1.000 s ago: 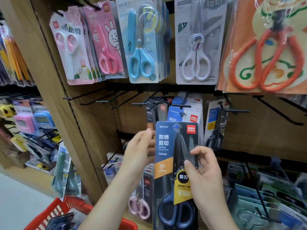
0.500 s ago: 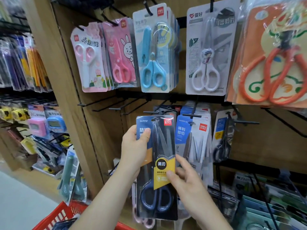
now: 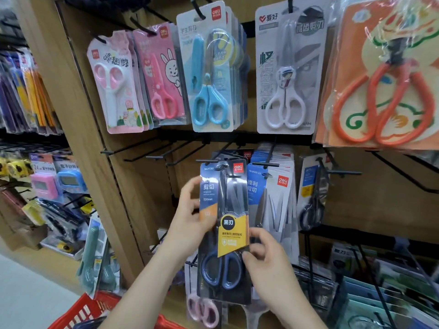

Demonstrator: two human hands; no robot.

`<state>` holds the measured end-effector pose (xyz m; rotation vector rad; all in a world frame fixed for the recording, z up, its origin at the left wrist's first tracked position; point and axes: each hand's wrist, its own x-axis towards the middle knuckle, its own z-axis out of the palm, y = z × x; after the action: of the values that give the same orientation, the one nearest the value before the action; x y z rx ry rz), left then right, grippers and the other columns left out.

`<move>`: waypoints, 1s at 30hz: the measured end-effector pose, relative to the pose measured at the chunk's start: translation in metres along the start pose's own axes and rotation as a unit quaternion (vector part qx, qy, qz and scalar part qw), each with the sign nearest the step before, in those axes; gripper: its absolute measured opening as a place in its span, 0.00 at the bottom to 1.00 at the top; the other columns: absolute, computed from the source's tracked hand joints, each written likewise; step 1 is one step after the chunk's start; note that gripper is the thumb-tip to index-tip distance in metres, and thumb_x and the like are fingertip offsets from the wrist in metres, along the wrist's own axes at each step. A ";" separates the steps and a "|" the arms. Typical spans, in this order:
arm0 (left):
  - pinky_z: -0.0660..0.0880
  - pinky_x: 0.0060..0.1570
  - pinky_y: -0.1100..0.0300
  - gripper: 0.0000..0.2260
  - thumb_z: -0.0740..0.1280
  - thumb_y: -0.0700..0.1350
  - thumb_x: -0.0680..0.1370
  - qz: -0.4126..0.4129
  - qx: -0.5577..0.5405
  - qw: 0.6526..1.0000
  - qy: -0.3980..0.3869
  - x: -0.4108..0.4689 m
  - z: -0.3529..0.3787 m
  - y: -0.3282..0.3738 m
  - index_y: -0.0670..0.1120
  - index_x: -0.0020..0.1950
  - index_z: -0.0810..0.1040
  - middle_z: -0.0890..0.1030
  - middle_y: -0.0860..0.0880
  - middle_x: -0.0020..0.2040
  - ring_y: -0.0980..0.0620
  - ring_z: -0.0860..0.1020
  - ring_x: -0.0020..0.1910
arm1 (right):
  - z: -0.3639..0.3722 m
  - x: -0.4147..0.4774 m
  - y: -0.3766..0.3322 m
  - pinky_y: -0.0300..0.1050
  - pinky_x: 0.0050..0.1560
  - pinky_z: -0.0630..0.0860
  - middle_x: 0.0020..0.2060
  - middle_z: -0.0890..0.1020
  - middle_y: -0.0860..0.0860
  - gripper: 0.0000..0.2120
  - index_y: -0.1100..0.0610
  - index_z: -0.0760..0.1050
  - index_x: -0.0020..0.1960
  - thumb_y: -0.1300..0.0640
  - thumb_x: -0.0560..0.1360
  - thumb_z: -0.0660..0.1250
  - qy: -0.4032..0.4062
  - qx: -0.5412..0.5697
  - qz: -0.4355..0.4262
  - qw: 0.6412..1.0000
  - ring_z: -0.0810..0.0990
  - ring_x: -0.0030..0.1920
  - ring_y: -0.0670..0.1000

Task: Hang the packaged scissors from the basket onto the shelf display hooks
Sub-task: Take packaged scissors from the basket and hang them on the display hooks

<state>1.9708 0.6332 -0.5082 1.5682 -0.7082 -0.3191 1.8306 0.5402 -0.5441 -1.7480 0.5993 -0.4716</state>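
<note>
A dark packaged pair of scissors (image 3: 224,224) with blue handles and a yellow label is held upright in front of the middle shelf row. Its top edge sits at the tip of a black display hook (image 3: 209,160). My left hand (image 3: 190,217) grips the pack's left edge at mid height, thumb on the front. My right hand (image 3: 266,260) pinches the lower right side near the handles. The red basket (image 3: 88,309) shows at the bottom left, below my left forearm.
Packs of pink, blue, white and orange scissors hang on the top row. To the right of the held pack hang blue-and-white packs (image 3: 270,193) and a dark pack (image 3: 313,193). Several bare hooks (image 3: 142,155) jut out on the left. A wooden upright (image 3: 78,143) divides off the left shelves.
Both hands have lifted the pack up and to the left, from below the hook row to the hook's tip. The camera has moved closer to the shelf.
</note>
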 end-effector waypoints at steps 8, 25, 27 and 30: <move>0.81 0.51 0.50 0.36 0.67 0.31 0.78 0.046 0.130 0.988 0.066 0.025 -0.001 -0.031 0.72 0.68 0.67 0.81 0.49 0.49 0.47 0.82 0.48 | -0.003 0.004 0.000 0.31 0.50 0.73 0.54 0.75 0.35 0.25 0.38 0.62 0.71 0.60 0.81 0.61 -0.001 -0.063 -0.025 0.998 0.77 0.55 0.38; 0.75 0.51 0.50 0.30 0.64 0.38 0.78 0.062 0.379 0.923 0.033 0.074 0.025 -0.055 0.57 0.76 0.58 0.76 0.44 0.60 0.43 0.77 0.52 | -0.028 0.002 0.007 0.49 0.47 0.82 0.51 0.82 0.40 0.29 0.29 0.61 0.67 0.61 0.81 0.61 0.019 -0.030 -0.050 0.998 0.84 0.40 0.47; 0.74 0.53 0.50 0.33 0.65 0.38 0.77 0.015 0.375 0.927 0.010 0.074 0.016 -0.060 0.56 0.78 0.57 0.73 0.42 0.65 0.41 0.76 0.55 | -0.032 0.003 0.007 0.49 0.45 0.82 0.47 0.82 0.43 0.26 0.34 0.67 0.65 0.64 0.80 0.61 0.053 -0.018 -0.049 0.997 0.84 0.39 0.45; 0.73 0.48 0.56 0.30 0.64 0.36 0.77 0.005 0.350 0.937 0.017 0.062 0.006 -0.062 0.55 0.76 0.63 0.70 0.45 0.69 0.47 0.77 0.49 | -0.036 0.001 0.009 0.41 0.39 0.79 0.44 0.82 0.47 0.23 0.39 0.71 0.62 0.66 0.80 0.61 0.086 0.007 -0.055 0.995 0.83 0.36 0.46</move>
<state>2.0299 0.5901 -0.5559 2.2346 -0.8556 -0.0199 1.8083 0.5103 -0.5442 -1.7438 0.6215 -0.7079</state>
